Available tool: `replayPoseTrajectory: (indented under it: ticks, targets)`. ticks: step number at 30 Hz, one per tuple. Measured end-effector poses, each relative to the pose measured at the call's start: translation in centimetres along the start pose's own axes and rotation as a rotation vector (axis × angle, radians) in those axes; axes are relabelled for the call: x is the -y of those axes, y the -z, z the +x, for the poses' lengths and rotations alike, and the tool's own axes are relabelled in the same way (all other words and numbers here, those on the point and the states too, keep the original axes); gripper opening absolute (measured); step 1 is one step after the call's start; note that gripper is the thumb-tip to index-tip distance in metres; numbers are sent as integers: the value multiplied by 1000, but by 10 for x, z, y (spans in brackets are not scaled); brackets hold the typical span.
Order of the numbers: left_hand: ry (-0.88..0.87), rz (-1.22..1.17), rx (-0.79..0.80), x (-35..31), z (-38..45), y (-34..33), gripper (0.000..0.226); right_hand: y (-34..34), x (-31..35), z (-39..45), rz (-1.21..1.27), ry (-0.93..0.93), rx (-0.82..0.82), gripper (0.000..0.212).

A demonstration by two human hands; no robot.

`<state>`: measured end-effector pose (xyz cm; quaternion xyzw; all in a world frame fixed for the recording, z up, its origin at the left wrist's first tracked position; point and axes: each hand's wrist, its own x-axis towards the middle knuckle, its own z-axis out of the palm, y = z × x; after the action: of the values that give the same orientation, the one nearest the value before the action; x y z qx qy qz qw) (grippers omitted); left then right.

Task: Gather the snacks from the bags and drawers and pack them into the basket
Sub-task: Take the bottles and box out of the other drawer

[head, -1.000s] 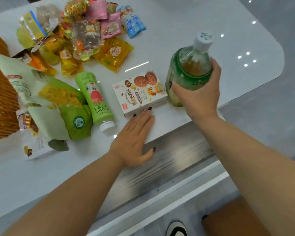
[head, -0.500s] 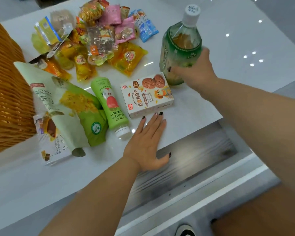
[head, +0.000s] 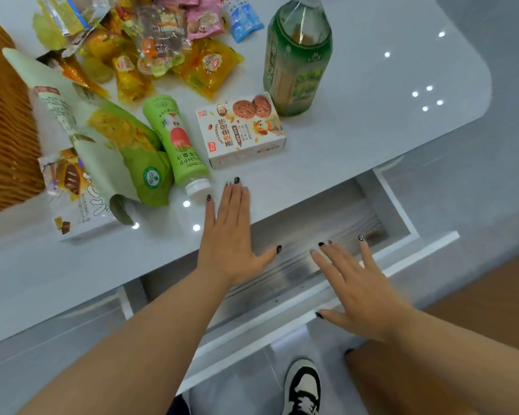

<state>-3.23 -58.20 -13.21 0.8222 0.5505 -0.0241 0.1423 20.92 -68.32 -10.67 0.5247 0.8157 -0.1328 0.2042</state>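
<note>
Nearest, a black-and-white shoe (head: 302, 387) is seen on the floor below the open drawer (head: 312, 259). The right hand (head: 361, 290) is held over the drawer's front edge, fingers straight and spread, nothing gripped. The left hand (head: 232, 235) is laid flat on the near edge of the table (head: 372, 130), fingers straight and together, thumb out over the drawer; nothing is held.

Just beyond the left fingertips, a cookie box (head: 241, 130) is lying flat, and a small green bottle (head: 174, 142) is lying on its side beside it, white cap toward the near edge. To the left, a large green snack bag (head: 102, 130) is resting partly over a white snack packet (head: 69, 190). A tall green tea bottle (head: 297, 55) is standing upright behind the box, touched by neither hand. Toward the far edge, a heap of small wrapped snacks (head: 162, 46) is recorded: yellow, pink and blue packets. The wicker basket (head: 3, 130) is noted at the table's left edge, only its wall visible.
</note>
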Motion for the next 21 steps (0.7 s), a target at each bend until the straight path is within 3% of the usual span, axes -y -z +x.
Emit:
replayPoseTrajectory:
  ticks: [5,9,16,21]
  targets:
    - [-75,27,38,11,-42,-8,114,5,-2,7,-122,139,0,124]
    - [-130,-23,87,21,-45,1,118,10,-5,21,-179,169,11,129]
    - [-170,-81,216,27,-43,11,154,25,-12,48,-176,93,-107,133]
    - [-132,-106,210,25,-39,18,136,46,-7,75,-108,-14,-191,135]
